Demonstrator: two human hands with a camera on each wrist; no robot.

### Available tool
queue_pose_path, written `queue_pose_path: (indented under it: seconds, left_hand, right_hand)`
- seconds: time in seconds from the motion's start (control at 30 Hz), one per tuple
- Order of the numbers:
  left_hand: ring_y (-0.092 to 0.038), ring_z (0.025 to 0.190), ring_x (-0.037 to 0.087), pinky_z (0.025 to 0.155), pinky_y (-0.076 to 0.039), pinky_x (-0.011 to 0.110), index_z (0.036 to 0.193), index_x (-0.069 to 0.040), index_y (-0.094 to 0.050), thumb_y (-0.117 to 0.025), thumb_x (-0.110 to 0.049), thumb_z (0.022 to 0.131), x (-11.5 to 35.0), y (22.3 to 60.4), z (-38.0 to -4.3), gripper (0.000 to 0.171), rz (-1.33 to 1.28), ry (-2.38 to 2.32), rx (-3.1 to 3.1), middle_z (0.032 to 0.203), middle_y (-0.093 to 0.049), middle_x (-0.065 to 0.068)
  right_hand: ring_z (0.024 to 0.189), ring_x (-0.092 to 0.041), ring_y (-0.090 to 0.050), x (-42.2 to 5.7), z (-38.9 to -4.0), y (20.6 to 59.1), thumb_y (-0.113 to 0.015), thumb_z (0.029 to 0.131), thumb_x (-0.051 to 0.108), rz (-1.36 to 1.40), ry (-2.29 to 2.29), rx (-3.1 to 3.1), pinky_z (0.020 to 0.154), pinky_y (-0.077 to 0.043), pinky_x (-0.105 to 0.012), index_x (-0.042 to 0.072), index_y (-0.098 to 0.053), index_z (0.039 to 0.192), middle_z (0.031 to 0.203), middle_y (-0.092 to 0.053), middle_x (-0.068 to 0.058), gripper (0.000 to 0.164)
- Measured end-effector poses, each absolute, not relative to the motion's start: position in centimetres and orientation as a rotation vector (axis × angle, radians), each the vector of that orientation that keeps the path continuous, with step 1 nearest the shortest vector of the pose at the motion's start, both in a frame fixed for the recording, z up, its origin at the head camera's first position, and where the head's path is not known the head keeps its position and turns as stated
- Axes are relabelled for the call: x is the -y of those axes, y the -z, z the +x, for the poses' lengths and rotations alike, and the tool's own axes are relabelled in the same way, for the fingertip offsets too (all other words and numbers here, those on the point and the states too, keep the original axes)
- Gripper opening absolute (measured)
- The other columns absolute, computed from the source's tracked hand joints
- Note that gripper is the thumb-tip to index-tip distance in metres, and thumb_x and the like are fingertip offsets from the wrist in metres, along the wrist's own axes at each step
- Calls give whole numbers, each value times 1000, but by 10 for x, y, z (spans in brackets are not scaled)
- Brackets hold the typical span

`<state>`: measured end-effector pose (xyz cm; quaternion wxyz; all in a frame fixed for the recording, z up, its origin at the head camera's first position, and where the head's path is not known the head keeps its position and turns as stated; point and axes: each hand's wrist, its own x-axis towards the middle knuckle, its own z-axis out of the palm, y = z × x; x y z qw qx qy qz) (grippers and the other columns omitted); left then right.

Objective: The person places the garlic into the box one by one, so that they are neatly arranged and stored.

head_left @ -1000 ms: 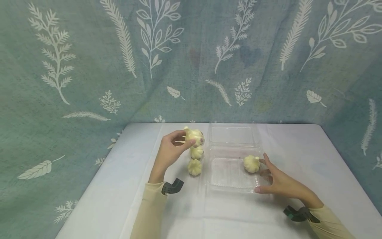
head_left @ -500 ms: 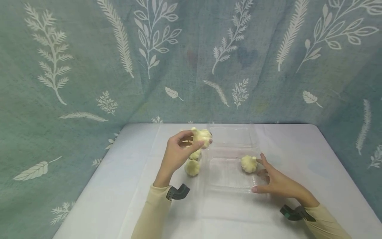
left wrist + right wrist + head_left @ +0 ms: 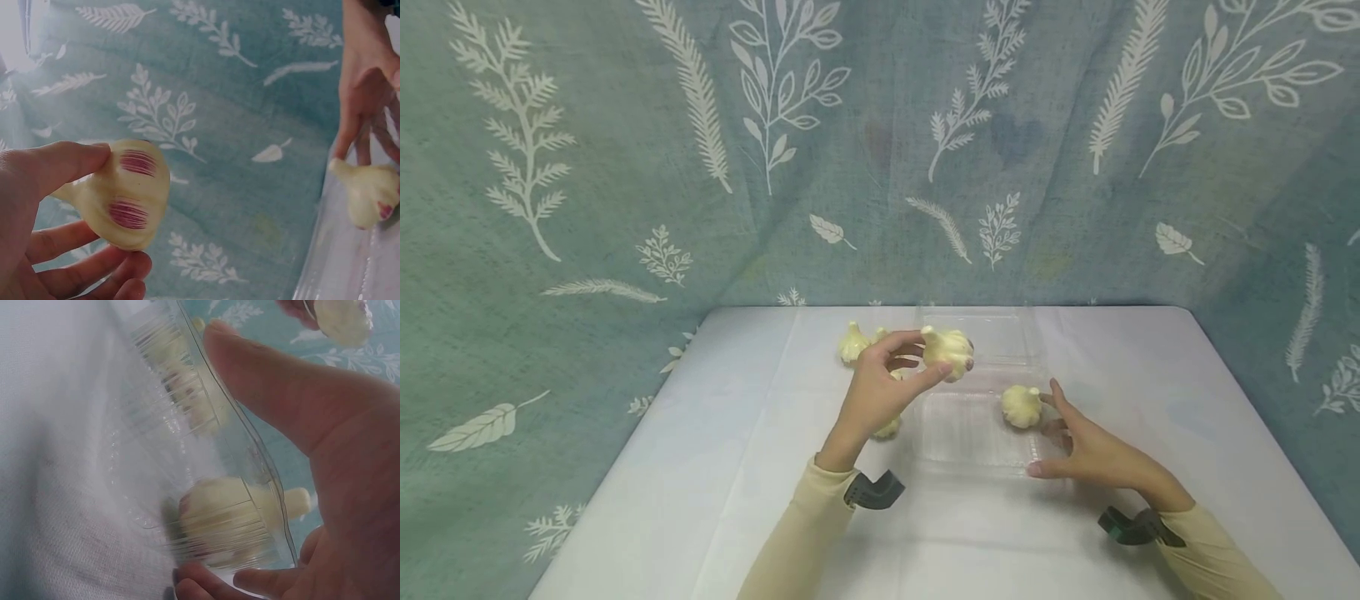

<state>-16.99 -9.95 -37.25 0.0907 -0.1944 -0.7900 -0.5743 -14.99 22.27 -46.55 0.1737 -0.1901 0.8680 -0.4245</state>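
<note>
My left hand (image 3: pixel 883 392) pinches a garlic bulb (image 3: pixel 950 353) between thumb and fingers, held above the left part of a clear plastic clamshell container (image 3: pixel 955 429). Purple streaks mark the bulb's pale skin in the left wrist view. Another garlic bulb (image 3: pixel 1022 407) lies inside the container at its right side. My right hand (image 3: pixel 1097 450) rests against the container's right wall with its fingers spread. Its thumb touches the rim near the front corner, and the other fingers lie close to the inner bulb. In the right wrist view, that bulb shows through the clear wall.
Left of the container are several more garlic bulbs (image 3: pixel 853 342), partly hidden behind my left hand. The container's lid (image 3: pixel 977 335) lies folded back toward the far table edge. A white cloth covers the table (image 3: pixel 715 475), and a leaf-patterned curtain (image 3: pixel 850 167) hangs behind.
My left hand has carried its garlic bulb to the right, away from the loose bulbs and over the container. The right hand stays at the container's side.
</note>
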Motion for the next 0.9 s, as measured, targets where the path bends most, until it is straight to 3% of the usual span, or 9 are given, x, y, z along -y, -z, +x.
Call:
queue_pose_path:
  seconds: [0.6, 0.9]
  left_hand:
    - [-70, 110, 23, 96, -61, 36, 126, -7, -70, -85, -24, 86, 65, 389, -168, 45, -652, 1701, 2446, 122, -72, 9]
    - [-71, 108, 18, 94, -59, 30, 127, -10, -70, -84, -31, 86, 55, 398, -168, 48, -654, 1667, 2511, 123, -73, 4]
  right_hand:
    - [141, -54, -46, -224, -149, 464, -86, 84, 38, -562, 1248, -2444, 108, -50, -59, -3, 21, 159, 170, -11, -29, 137]
    - [140, -55, -46, -225, -148, 464, -86, 85, 39, -561, 1235, -2446, 106, -51, -62, -1, 23, 160, 170, -10, -31, 137]
